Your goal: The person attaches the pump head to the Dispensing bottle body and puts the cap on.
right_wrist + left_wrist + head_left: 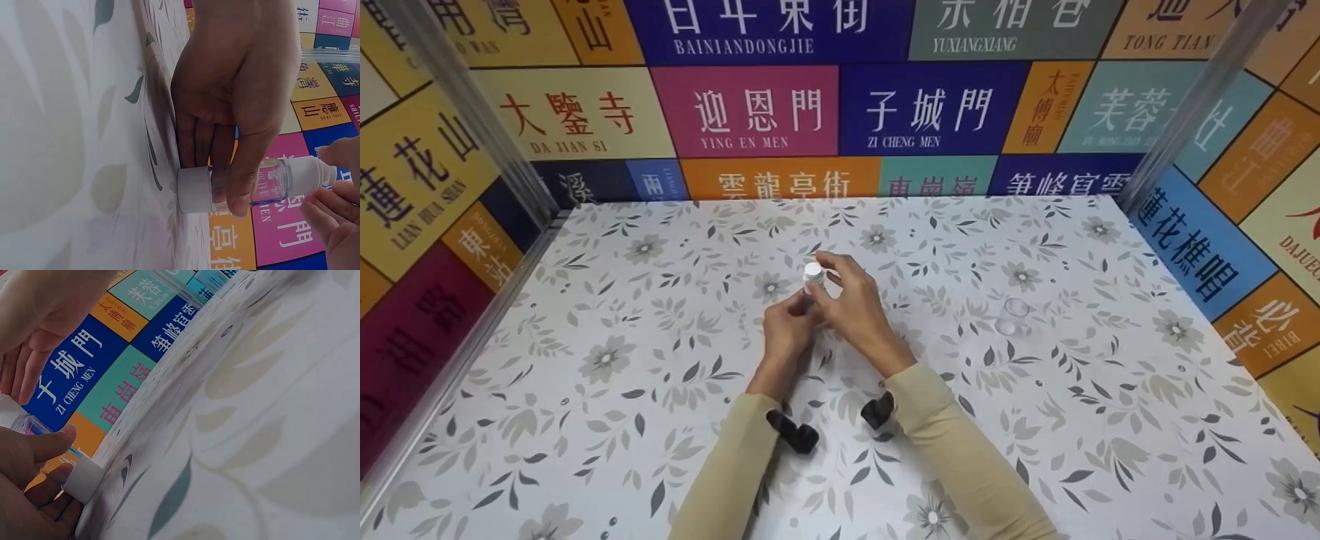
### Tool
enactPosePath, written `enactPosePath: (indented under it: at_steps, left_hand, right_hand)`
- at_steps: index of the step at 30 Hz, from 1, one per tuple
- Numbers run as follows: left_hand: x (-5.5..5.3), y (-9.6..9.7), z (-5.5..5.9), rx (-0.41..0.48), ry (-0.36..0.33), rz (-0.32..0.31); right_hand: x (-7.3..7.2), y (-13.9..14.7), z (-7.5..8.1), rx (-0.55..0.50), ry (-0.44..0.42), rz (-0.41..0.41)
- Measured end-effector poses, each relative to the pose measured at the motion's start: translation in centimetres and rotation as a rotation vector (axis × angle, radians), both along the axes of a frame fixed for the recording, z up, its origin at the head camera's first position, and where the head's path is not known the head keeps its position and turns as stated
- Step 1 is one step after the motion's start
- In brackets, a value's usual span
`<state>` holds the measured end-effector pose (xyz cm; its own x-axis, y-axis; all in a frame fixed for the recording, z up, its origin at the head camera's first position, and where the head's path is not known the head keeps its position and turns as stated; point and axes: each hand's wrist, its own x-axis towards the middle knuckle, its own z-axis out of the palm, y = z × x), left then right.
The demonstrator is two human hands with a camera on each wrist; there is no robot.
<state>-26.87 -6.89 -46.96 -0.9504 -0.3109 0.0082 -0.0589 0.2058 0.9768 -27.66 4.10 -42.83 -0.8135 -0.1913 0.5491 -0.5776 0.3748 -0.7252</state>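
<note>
A small clear bottle point(270, 183) stands upright on the table, its wide white base point(194, 190) at the tabletop and a white top point(813, 271) at the other end. My left hand point(789, 334) grips the bottle's clear body low down, thumb on one side and fingers behind. From the right and above, my right hand point(855, 300) has its thumb and fingers around the white top, pinching its narrow tip point(327, 172). In the left wrist view the clear body is partly hidden behind the left thumb point(53, 444).
Two clear round pieces, one ring-like point(1016, 307) and one lower down point(1005, 326), lie to the right of the hands. A floral-patterned cloth point(675, 420) covers the table. Panels with printed characters point(746, 112) stand along the back and sides.
</note>
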Motion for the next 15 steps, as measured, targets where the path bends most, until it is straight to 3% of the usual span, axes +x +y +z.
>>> enactPosePath:
  at_steps: [6,15]
  left_hand:
    - [0.09,-0.07,0.00,-0.048,0.020,0.005]
    - [0.04,-0.05,-0.13,-0.031,0.024,-0.003]
  right_hand:
    - [-0.04,0.00,-0.13,0.005,0.035,0.023]
    - [0.06,0.05,-0.06,-0.004,0.036,0.016]
